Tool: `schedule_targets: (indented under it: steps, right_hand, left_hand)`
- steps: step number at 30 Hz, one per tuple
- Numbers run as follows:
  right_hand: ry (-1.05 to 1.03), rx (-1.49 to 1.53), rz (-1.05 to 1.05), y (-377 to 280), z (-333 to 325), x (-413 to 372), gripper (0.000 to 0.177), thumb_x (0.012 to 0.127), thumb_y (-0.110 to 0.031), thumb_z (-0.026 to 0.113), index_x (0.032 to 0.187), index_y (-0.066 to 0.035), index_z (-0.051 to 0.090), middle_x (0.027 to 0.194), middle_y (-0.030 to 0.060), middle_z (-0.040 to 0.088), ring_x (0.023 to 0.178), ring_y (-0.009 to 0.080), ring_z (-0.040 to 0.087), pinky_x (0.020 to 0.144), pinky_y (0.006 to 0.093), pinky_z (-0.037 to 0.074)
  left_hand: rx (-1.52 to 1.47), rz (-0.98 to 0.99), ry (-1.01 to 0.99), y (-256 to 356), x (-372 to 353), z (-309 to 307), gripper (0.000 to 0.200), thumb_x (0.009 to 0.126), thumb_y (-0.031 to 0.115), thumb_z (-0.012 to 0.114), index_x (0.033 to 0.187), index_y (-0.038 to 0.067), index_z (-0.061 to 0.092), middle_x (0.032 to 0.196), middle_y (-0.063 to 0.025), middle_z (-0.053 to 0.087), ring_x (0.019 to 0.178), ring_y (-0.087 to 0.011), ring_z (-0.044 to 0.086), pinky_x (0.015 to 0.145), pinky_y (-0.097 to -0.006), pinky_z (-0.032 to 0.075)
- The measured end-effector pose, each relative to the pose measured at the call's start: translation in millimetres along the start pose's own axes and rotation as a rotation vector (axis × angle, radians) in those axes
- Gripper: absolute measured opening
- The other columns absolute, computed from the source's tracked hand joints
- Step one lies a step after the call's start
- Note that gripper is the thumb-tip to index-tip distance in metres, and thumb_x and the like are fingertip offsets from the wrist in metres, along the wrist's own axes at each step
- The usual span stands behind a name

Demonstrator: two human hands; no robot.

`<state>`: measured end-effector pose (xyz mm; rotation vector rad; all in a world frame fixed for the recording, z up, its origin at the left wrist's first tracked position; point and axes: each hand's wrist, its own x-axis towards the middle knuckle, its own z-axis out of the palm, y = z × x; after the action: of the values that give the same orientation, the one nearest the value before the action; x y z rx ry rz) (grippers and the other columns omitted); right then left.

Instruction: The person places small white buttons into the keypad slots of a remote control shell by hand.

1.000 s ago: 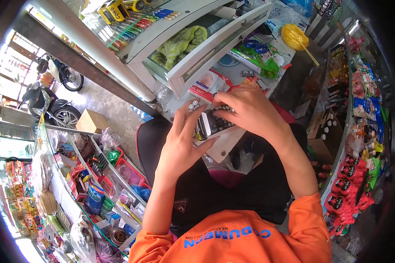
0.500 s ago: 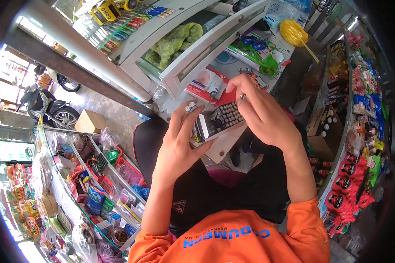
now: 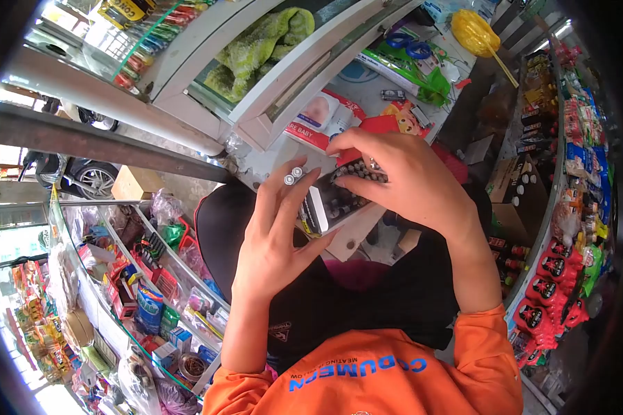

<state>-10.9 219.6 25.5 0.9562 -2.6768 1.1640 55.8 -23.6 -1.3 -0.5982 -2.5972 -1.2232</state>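
An open box (image 3: pixel 318 209) with a white side flap holds rows of small cylindrical batteries (image 3: pixel 340 201). My left hand (image 3: pixel 273 232) grips the box from its left side, thumb along the near edge. Two batteries (image 3: pixel 294 176) stick up between its fingers, their round silver ends showing. Over the right part of the box is my right hand (image 3: pixel 412 181), its index finger and thumb apart above the rows. A small silver end, apparently of a battery (image 3: pixel 374 164), shows inside its curled fingers; the rest is hidden.
Beyond the box, a red baby-product pack (image 3: pixel 318 121) lies on the counter by an open white drawer (image 3: pixel 256 128). A green cloth (image 3: pixel 263 52) lies under glass. Shelves of packets (image 3: pixel 574 159) stand right, a glass display case (image 3: pixel 145 290) left. A yellow bag (image 3: pixel 474 34) is farther back.
My right hand has moved down and left over the batteries, index finger and thumb stretching farther across the box. My left hand still holds the box and two batteries. The view has shifted slightly.
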Motion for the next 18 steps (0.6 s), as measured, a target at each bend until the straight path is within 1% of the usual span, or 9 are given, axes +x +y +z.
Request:
schedule_targets:
  steps: [2,7,12,14,15,17,18]
  right_hand:
    - [-0.016,0.043,0.015,1.3,0.3,2.5,0.042,0.095,-0.015,0.087,0.132,-0.009,0.068,0.117,0.0134,0.083,0.103,0.0392,0.080,0.086,0.0476,0.062]
    - [-0.011,0.057,0.019,6.2,4.3,4.9,0.043,0.096,-0.017,0.088,0.133,-0.009,0.068,0.116,0.0133,0.083,0.101,0.0384,0.080,0.085,0.0476,0.062]
    - [0.033,0.036,-0.011,7.3,0.2,7.5,0.043,0.096,-0.019,0.088,0.133,-0.009,0.069,0.114,0.0126,0.082,0.097,0.0370,0.080,0.082,0.0464,0.061]
    - [0.033,0.071,0.063,2.8,-7.2,6.2,0.037,0.098,-0.019,0.087,0.130,-0.008,0.072,0.110,0.0109,0.082,0.092,0.0344,0.079,0.079,0.0429,0.060]
    - [0.032,0.073,0.066,5.1,-6.4,3.1,0.037,0.098,-0.019,0.087,0.130,-0.008,0.072,0.110,0.0109,0.082,0.092,0.0344,0.079,0.079,0.0429,0.060]
    - [0.138,0.183,0.056,11.1,-5.4,-4.2,0.023,0.097,-0.007,0.084,0.121,-0.005,0.080,0.104,0.0039,0.082,0.071,0.0179,0.068,0.069,0.0336,0.053]
    - [0.138,0.183,0.057,10.1,-7.7,-9.0,0.023,0.097,-0.007,0.084,0.121,-0.005,0.080,0.104,0.0039,0.082,0.071,0.0179,0.068,0.069,0.0336,0.053]
  left_hand:
    - [0.003,-0.025,-0.016,0.0,0.3,-1.4,0.083,0.075,0.012,0.103,0.151,0.005,0.071,0.162,-0.0188,0.057,0.133,-0.0352,0.072,0.108,-0.0480,0.062]
    - [-0.007,-0.085,-0.015,0.3,1.9,-0.4,0.086,0.074,0.012,0.104,0.152,0.003,0.070,0.162,-0.0208,0.057,0.133,-0.0356,0.072,0.108,-0.0475,0.062]
    - [0.005,-0.103,-0.009,0.7,5.2,-1.9,0.094,0.069,0.015,0.107,0.154,0.000,0.069,0.161,-0.0235,0.058,0.132,-0.0352,0.072,0.111,-0.0471,0.060]
    - [0.010,-0.110,-0.016,2.5,6.3,-3.4,0.094,0.069,0.015,0.107,0.154,0.000,0.070,0.161,-0.0235,0.059,0.131,-0.0349,0.072,0.111,-0.0469,0.060]
    - [0.015,-0.114,-0.020,2.9,6.4,-3.9,0.094,0.068,0.015,0.107,0.154,0.001,0.070,0.160,-0.0235,0.060,0.130,-0.0346,0.072,0.112,-0.0466,0.059]
    - [0.020,-0.111,-0.024,1.8,6.4,-4.8,0.094,0.068,0.016,0.107,0.154,0.001,0.070,0.159,-0.0234,0.061,0.129,-0.0341,0.072,0.112,-0.0463,0.059]
    - [0.026,-0.106,-0.026,1.5,6.6,-5.0,0.094,0.068,0.016,0.107,0.153,0.000,0.070,0.158,-0.0233,0.062,0.128,-0.0337,0.072,0.111,-0.0460,0.059]
